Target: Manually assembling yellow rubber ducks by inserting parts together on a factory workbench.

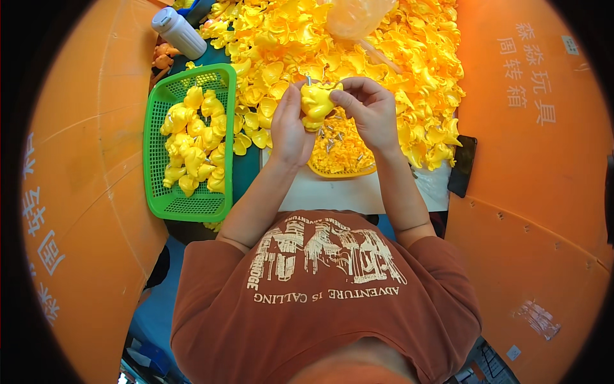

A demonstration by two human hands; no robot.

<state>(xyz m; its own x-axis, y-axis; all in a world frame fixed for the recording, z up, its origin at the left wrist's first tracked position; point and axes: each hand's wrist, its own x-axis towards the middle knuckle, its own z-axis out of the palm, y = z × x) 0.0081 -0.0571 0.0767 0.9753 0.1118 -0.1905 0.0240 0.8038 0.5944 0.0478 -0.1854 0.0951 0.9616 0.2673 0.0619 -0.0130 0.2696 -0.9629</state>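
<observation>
A glossy yellow plastic toy figure [316, 102], with a small metal pin sticking up from its top, is held between my two hands. My left hand [289, 128] cups it from the left, fingers partly hidden behind it. From the right, my right hand [371, 112] pinches its edge between thumb and fingers. Just below the figure sits a shallow yellow basket [342, 174] of small yellow pieces and several metal pins. A large heap of yellow plastic shell pieces [281, 48] spreads behind my hands.
To the left stands a green basket [151, 153] of similar yellow figures. Beyond it are a white lidded bottle [180, 33] and small orange figures [165, 56]. A clear plastic bag [358, 16] lies on the heap. A dark flat phone-like object [463, 166] rests by the orange panel [531, 179].
</observation>
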